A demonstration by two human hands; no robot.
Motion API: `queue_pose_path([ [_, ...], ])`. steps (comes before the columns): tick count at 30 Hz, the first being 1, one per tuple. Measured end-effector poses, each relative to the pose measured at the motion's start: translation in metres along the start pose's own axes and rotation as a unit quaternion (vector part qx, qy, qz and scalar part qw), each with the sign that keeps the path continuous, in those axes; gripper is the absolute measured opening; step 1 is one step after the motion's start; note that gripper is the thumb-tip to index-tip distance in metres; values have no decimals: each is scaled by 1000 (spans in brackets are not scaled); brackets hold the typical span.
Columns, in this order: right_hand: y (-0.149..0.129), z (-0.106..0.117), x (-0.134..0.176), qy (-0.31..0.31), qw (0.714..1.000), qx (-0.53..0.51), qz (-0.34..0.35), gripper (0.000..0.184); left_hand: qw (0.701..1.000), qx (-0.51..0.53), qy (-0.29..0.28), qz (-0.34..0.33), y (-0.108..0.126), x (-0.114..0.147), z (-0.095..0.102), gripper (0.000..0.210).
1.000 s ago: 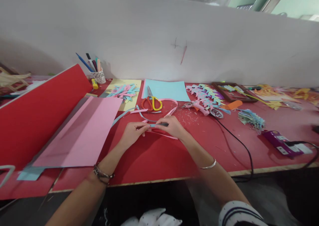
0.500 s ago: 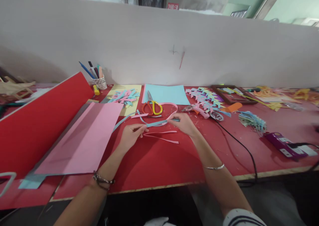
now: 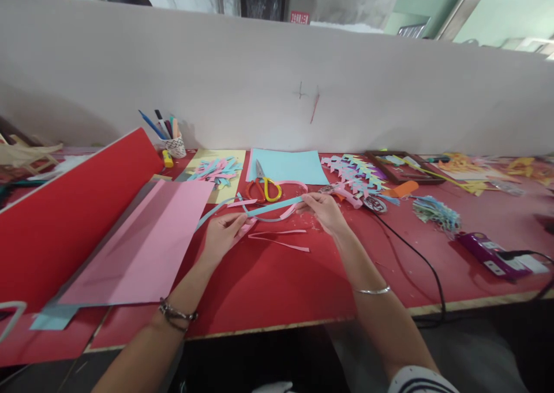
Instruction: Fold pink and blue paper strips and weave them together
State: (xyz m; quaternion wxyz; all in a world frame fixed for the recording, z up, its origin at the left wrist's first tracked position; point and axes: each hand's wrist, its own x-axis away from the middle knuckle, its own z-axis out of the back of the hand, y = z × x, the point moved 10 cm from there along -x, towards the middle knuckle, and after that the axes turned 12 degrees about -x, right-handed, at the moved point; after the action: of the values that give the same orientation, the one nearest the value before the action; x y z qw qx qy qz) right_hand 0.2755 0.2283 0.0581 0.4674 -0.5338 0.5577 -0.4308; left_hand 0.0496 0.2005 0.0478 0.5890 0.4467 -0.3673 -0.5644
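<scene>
The left hand (image 3: 223, 237) and the right hand (image 3: 326, 211) held a blue paper strip (image 3: 274, 207) between them, above the red counter (image 3: 277, 283). The left grip was clamped on the strip's near end, thumb against fingers, and the right grip was pinched on its far end. The strip ran fairly straight and sloped up toward the right hand. A piece of pink paper (image 3: 246, 229) showed beside the left fingers; whether that hand held it too, I could not tell.

Just below the blue strip, a narrow pink strip (image 3: 285, 246) lay on the counter in a sideways V. Beyond the hands were the scissors (image 3: 263, 179), with one red and one yellow handle, their blades pointing toward the wall (image 3: 216, 70). A curved pink band (image 3: 296, 183) passed close to the right hand.

Farther back, a heap of short paper strips (image 3: 216, 171) sat on a yellow sheet (image 3: 236, 155), next to a light blue sheet (image 3: 294, 165). To the right of the hands lay a pink glue gun (image 3: 350, 197), near a chain of folded paper (image 3: 357, 171). A large pink sheet (image 3: 138, 249) lay to the left, beside a tilted red board (image 3: 78, 208).
</scene>
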Motion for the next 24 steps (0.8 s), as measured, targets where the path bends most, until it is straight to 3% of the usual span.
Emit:
queue_pose_path([
  [5, -18, -2, 2, 1, 993, 96, 69, 39, 1000, 7, -7, 14, -1, 2, -2, 27],
  [9, -36, -3, 10, 36, 969, 197, 144, 39, 1000, 7, -8, 12, 1, 2, -3, 25],
  [12, -44, -4, 13, 49, 960, 212, 177, 38, 1000, 2, -7, -2, 7, 1, -2, 25],
  [16, -48, -5, 17, 36, 968, 188, 160, 38, 997, -51, -1, -53, 25, 8, 8, 25],
  [19, -42, -11, 29, -20, 972, 205, 116, 38, 991, -106, -22, -79, 31, 23, 13, 28],
  [24, -13, -18, 63, -115, 943, 307, 59, 34, 962, -249, -95, -66, 9, 54, 5, 34],
])
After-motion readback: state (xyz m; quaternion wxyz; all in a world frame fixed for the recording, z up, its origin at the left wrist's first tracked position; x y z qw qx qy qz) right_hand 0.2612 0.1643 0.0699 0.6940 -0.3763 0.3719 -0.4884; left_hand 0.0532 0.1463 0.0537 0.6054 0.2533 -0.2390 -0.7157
